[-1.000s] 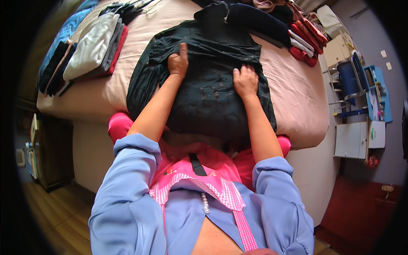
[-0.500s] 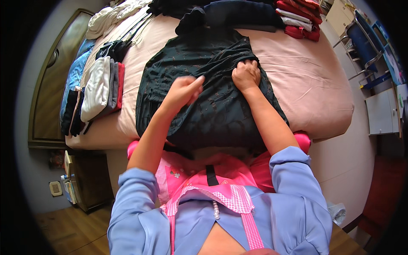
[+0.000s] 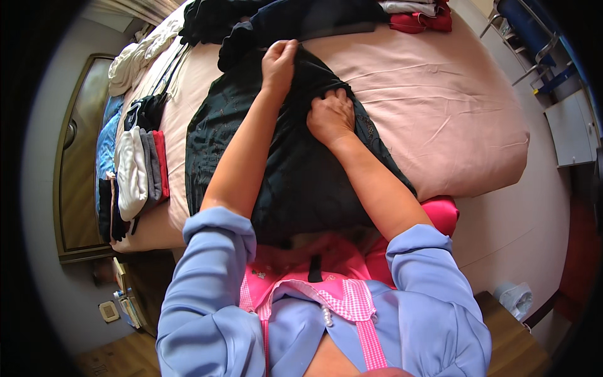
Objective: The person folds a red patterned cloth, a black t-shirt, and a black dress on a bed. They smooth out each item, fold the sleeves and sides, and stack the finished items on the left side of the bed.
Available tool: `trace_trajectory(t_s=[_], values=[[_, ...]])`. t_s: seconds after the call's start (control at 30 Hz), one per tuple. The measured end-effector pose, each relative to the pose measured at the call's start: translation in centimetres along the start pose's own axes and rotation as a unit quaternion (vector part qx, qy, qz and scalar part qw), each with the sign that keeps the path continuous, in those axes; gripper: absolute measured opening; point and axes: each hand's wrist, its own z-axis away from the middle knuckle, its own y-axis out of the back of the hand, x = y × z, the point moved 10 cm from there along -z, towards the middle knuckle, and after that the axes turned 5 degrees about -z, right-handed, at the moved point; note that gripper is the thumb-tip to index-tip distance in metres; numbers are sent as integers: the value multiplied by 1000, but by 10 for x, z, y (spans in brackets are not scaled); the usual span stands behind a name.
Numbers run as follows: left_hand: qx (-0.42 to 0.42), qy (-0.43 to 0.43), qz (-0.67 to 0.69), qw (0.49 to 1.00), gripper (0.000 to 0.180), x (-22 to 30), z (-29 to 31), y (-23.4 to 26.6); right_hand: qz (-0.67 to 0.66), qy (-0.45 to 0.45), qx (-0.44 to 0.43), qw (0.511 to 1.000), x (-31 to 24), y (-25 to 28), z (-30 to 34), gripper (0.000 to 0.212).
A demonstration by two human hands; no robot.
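A dark green garment [image 3: 245, 144] with a small scattered pattern lies spread on the bed in front of me; its exact kind cannot be made out. At its far end, my left hand [image 3: 279, 66] is closed, pinching the cloth near the top edge. Closer in and to the right, my right hand [image 3: 331, 118] has its fingers curled into the fabric near the right side. Gathered folds run between the two hands. Both forearms hide part of the garment.
Pale pink sheeting covers the bed [image 3: 440, 125]. Folded clothes [image 3: 135, 176] stand at the left, with dark folded clothes [image 3: 314, 22] at the far side and a red and white stack [image 3: 419, 17] beyond. A metal-framed blue chair [image 3: 534, 38] stands right; a lined bin [image 3: 515, 300] sits lower right.
My left hand has moved from above the garment's middle to its far edge and closed on the cloth. The right hand still grips the fabric, and the view has shifted.
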Motion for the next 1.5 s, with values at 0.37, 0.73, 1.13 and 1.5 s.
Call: trace_trajectory(t_s=[0.37,0.73,1.13,1.5], values=[[-66,272,-231,932,42,-52,-4,21,-79,68,-3,995,-12,4,-2,20],[-134,223,-211,942,37,-82,-66,-15,-45,28,14,998,-7,-2,-4,27],[-62,-35,-395,916,35,10,47,84,-28,-32,-28,999,13,-13,-12,23],[-131,-28,-575,807,35,40,194,226,80,-40,-4,996,6,-16,-10,30]])
